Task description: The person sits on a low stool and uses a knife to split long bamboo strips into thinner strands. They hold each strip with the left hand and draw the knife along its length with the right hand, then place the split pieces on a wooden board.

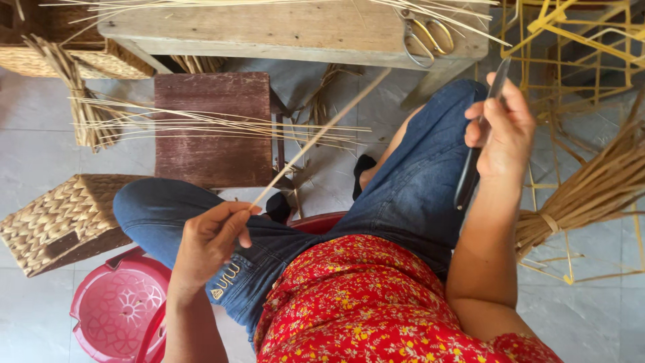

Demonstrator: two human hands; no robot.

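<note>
Rattan strip [322,134], thin and pale, runs diagonally from the left hand [208,245] up toward the wooden bench [282,30]; the left grip is closed, pinching the strip's lower end between thumb and fingers above the denim-clad knee. At far left lie a woven basket [57,222] and a red plastic stool [117,309]. A dark wooden stool [211,128] carries loose straw stalks [201,124]. Scissors [426,37] rest on the bench. The right hand [500,131] has its grip closed round a dark-handled knife [474,161], blade pointing up. A tied reed bundle [591,188] lies at right, beside yellow wire frames [578,47].
</note>
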